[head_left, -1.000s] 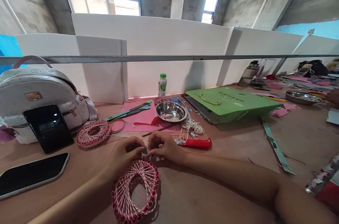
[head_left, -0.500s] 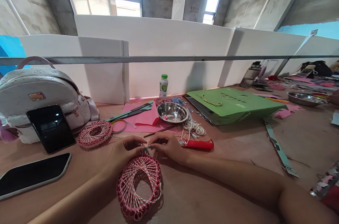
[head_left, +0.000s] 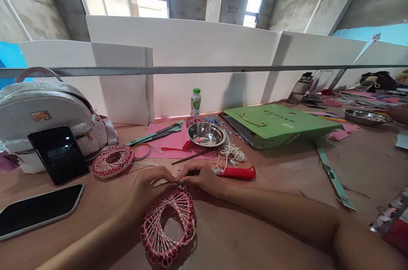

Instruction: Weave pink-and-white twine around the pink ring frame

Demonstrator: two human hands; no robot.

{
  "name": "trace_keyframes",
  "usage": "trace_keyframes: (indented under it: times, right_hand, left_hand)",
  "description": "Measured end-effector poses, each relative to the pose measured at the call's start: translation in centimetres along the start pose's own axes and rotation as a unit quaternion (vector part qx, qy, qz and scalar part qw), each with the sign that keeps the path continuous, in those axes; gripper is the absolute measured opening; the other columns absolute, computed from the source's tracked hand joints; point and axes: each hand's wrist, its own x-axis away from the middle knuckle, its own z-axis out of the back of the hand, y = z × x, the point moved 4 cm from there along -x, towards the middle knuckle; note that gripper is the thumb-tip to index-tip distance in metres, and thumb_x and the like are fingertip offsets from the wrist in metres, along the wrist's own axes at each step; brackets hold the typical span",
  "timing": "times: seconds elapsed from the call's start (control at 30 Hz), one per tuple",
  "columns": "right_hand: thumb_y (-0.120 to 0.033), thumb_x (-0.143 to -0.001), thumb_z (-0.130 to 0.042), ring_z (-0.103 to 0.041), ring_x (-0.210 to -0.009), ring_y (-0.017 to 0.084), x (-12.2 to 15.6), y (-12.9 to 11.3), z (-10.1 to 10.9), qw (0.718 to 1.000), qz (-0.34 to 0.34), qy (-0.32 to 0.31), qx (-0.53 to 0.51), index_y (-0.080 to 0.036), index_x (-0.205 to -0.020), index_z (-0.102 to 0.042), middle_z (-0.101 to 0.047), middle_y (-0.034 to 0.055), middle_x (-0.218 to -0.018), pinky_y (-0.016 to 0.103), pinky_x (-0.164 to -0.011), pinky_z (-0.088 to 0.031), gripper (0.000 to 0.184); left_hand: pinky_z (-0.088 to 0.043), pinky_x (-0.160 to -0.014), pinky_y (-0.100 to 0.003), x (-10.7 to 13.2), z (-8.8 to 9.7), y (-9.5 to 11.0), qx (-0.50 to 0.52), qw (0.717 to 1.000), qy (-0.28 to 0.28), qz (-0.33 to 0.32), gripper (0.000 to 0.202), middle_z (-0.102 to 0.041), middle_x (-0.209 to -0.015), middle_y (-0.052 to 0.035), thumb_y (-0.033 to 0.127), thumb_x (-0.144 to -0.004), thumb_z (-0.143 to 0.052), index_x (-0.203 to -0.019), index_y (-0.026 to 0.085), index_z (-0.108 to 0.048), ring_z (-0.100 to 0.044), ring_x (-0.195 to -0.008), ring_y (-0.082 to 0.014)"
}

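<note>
Hands (head_left: 199, 178) meet — at the top edge of a woven pink ring (head_left: 190, 223).

The head-worn camera is looking forward and down, facing the white partition (head_left: 210, 49) from a short way in front of it, with the partition's top edge running across the upper frame.
</note>
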Motion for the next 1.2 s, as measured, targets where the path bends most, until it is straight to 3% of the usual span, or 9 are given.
trace_keyframes:
  times: [0.27,0.47,0.7,0.83,0.93,1.2]
  right_hand:
    - [-0.042,-0.081,-0.079,-0.065,-0.069,0.015,0.2,-0.2,-0.1,0.999,-0.031,-0.002,-0.011,-0.016,-0.087,-0.078,-0.073,0.0036,-0.079,0.026,-0.066,-0.051,0.027]
    - [-0.042,-0.081,-0.080,-0.063,-0.067,0.014,0.1,0.7,0.0,0.998,-0.052,0.013,-0.034,-0.015,-0.085,-0.076,-0.071,0.0024,-0.078,0.024,-0.061,-0.048,0.028]
    - [-0.043,-0.080,-0.081,-0.061,-0.067,0.013,0.1,0.3,-0.2,0.998,-0.039,-0.017,-0.042,-0.014,-0.083,-0.073,-0.069,0.0019,-0.077,0.025,-0.063,-0.049,0.030]
    - [-0.047,-0.085,-0.077,-0.063,-0.068,0.013,0.0,0.7,-0.1,0.997,-0.042,-0.026,-0.066,-0.018,-0.106,-0.071,-0.069,0.0024,-0.089,0.024,-0.061,-0.049,0.037]
    - [-0.045,-0.090,-0.071,-0.063,-0.080,0.014,-0.1,0.5,0.1,0.999,-0.003,-0.007,-0.036,-0.022,-0.119,-0.070,-0.067,0.0034,-0.099,0.025,-0.069,-0.051,0.037]
    - [-0.029,-0.085,-0.077,-0.064,-0.083,0.017,0.3,-0.6,0.5,0.998,0.021,0.034,0.049,-0.020,-0.092,-0.079,-0.072,0.0043,-0.092,0.028,-0.073,-0.049,0.012]
  left_hand:
    - [-0.053,-0.068,-0.025,-0.1,0.3,-0.9,0.019,0.997,0.022,0.074,0.006,-0.075,-0.074,-0.0009,0.027,-0.074,-0.073,-0.074,0.021,-0.076,-0.068,-0.072,-0.0178]
    - [-0.057,-0.077,-0.028,-0.2,0.0,-1.2,0.057,0.993,0.016,0.101,0.019,-0.078,-0.088,-0.0034,0.026,-0.068,-0.078,-0.086,0.021,-0.077,-0.071,-0.083,-0.0206]
    - [-0.051,-0.068,-0.022,0.1,-0.3,-1.5,0.054,0.996,-0.003,0.065,0.009,-0.073,-0.076,-0.0013,0.028,-0.076,-0.078,-0.074,0.020,-0.075,-0.067,-0.074,-0.0159]
    - [-0.050,-0.068,-0.022,0.1,-0.2,-1.5,0.059,0.996,-0.014,0.058,0.012,-0.073,-0.077,-0.0016,0.030,-0.078,-0.078,-0.074,0.019,-0.074,-0.066,-0.073,-0.0156]
    - [-0.051,-0.069,-0.024,0.0,-0.5,-0.8,0.061,0.994,-0.039,0.079,0.014,-0.074,-0.077,-0.0029,0.031,-0.076,-0.078,-0.075,0.018,-0.074,-0.067,-0.074,-0.0173]
    - [-0.050,-0.064,-0.023,-0.2,-1.0,-1.2,0.107,0.980,-0.086,0.146,0.027,-0.075,-0.076,-0.0030,0.038,-0.066,-0.087,-0.075,0.018,-0.072,-0.067,-0.071,-0.0164]
